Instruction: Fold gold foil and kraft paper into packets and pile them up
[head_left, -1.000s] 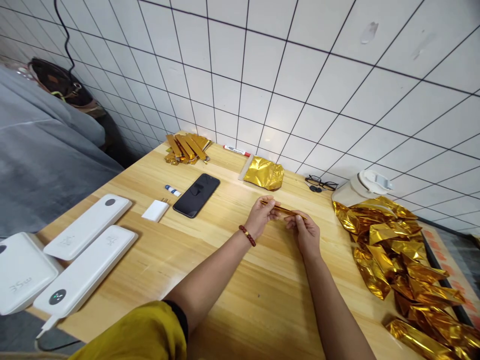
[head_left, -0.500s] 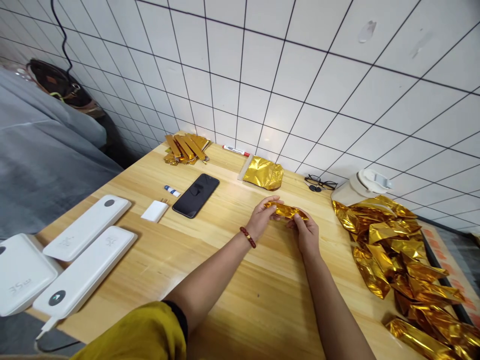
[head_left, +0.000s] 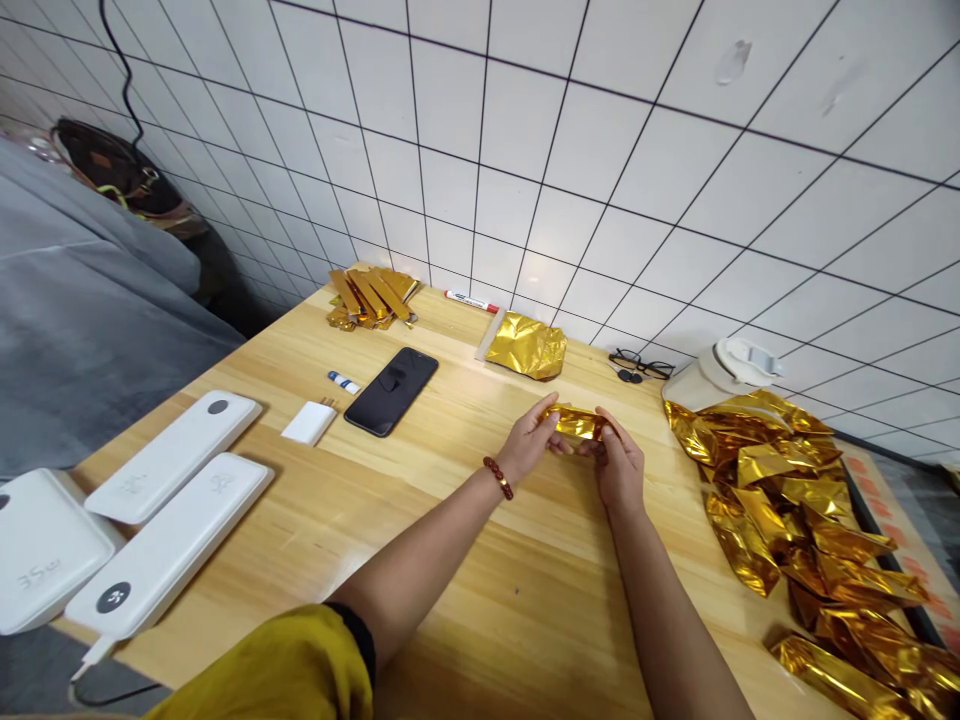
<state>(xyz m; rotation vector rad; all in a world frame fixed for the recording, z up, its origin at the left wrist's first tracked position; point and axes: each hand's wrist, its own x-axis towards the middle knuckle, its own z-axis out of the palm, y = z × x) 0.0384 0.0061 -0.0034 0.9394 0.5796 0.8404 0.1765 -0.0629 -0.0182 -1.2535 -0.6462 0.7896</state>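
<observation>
Between my two hands a folded piece of gold foil paper (head_left: 579, 424) is held just above the wooden table (head_left: 480, 560). My left hand (head_left: 529, 440) pinches its left end, thumb on top. At the right end my right hand (head_left: 619, 462) grips the foil, also with the thumb over it; some fingers of both hands are hidden beneath. Beyond my hands lies a flat stack of gold foil sheets (head_left: 526, 346). To the right, a heap of folded gold foil pieces (head_left: 795, 490) spreads along the table's edge.
A black phone (head_left: 392, 391), a white charger plug (head_left: 308, 423) and white power banks (head_left: 172, 545) lie on the left. Flat gold strips (head_left: 373, 299) and a marker (head_left: 471, 301) are by the tiled wall. Glasses (head_left: 641, 365) and a white cup (head_left: 720, 375) stand at the back right.
The foil piece has turned and its facing side looks wider and flatter. Both hands have shifted slightly to the right, the right thumb now nearer the foil's end.
</observation>
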